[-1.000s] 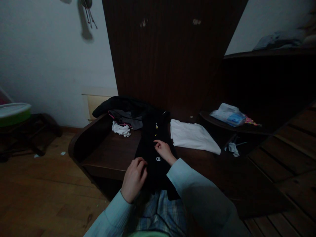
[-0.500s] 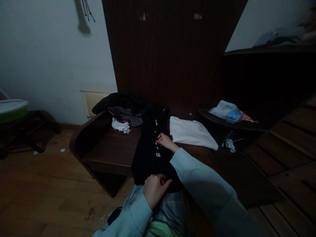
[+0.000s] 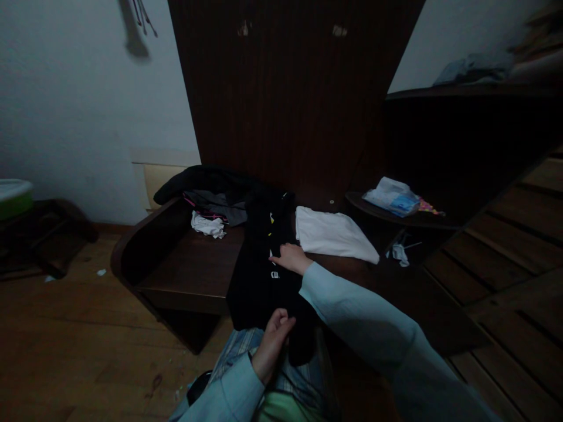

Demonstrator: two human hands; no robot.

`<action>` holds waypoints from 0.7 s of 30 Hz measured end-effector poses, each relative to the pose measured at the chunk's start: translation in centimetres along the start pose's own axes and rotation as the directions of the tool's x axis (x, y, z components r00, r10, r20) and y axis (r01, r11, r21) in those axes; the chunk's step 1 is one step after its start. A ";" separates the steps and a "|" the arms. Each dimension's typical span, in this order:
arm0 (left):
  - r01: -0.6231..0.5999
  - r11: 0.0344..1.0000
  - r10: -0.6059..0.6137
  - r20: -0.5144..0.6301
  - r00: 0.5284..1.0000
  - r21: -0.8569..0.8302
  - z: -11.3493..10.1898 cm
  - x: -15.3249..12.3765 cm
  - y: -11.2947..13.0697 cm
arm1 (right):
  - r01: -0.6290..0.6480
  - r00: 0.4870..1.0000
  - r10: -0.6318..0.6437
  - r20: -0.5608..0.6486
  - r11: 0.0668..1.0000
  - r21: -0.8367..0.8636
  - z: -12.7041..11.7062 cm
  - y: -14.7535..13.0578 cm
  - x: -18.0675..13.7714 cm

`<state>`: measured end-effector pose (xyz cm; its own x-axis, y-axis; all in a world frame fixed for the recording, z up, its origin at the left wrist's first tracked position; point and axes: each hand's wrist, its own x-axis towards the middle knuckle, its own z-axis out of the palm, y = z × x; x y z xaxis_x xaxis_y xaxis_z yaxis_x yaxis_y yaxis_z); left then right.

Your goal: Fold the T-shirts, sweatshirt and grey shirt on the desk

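Note:
A black garment (image 3: 250,281) with white and yellow print lies lengthwise over the dark wooden seat, and its near end drapes onto my lap. My right hand (image 3: 291,258) is on the printed part, fingers curled into the cloth and thumb pointing left. Close to the near edge is my left hand (image 3: 273,340), its fingers bent in and the thumb against them; whether cloth is between them is hidden. Just right of my left hand, a strip of the black cloth hangs lower. A folded white cloth (image 3: 336,234) lies right of the garment.
Dark clothes (image 3: 206,181) are heaped over the left armrest, with a crumpled white cloth (image 3: 208,224) below. A plastic packet (image 3: 391,196) rests on the small shelf at right. A green basin (image 3: 15,199) stands on a stool far left. Wooden slats (image 3: 505,264) run along the right.
The view has shifted slightly. My left hand has turned, with its thumb side up, and a strip of black cloth now hangs lower beside it. My right hand's fingers have curled in more.

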<state>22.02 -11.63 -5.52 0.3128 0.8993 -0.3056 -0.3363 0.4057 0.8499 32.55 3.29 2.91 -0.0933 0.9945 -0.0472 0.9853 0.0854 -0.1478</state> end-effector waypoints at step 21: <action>-0.266 0.696 0.359 -0.003 0.933 0.667 -2.5 -0.9 3.3 | -0.072 0.996 0.077 -0.056 0.994 0.079 -2.3 -0.4 2.1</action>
<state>18.42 -10.69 -3.54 0.1687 0.9855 0.0189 0.2748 -0.0654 0.9593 32.31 5.51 5.19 -0.0093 1.0000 -0.0034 0.9752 0.0083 -0.2212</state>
